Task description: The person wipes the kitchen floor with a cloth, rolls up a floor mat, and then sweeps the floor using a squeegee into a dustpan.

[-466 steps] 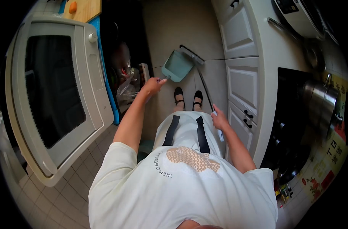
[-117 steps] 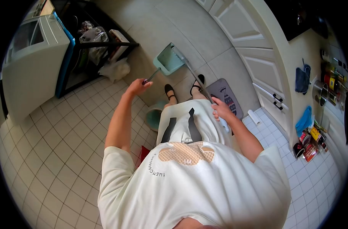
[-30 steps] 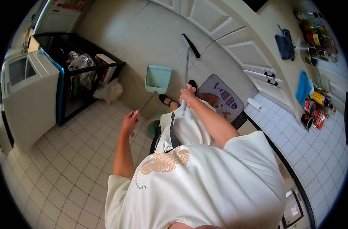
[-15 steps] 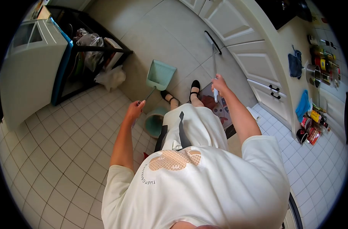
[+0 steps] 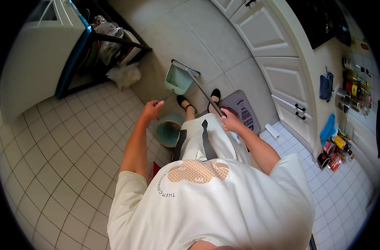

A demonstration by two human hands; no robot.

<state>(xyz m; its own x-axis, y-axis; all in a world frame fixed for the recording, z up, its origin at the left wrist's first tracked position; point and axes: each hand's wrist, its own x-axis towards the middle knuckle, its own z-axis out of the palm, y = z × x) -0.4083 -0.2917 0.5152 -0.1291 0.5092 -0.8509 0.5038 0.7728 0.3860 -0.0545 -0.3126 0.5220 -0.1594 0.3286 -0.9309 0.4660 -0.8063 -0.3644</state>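
My left hand (image 5: 151, 110) is closed round the thin handle of a pale green dustpan (image 5: 180, 80), which rests on the grey floor ahead of my feet. In my right hand (image 5: 231, 120) is the long grey stick of a broom (image 5: 204, 92). The stick slants forward and left, and the broom's narrow head (image 5: 186, 68) lies across the far, open edge of the dustpan. Whether there is any dirt in the pan is too small to tell.
A green bucket (image 5: 168, 131) stands left of my legs. Right of my feet lies a grey patterned mat (image 5: 242, 107). A black rack (image 5: 115, 39) with plastic bags is at the left, white cabinets (image 5: 279, 77) under a counter at the right.
The broom head has swung left from the floor near the cabinets to the dustpan's edge. My right hand has come lower and closer to my body. The dustpan stays nearly in place.
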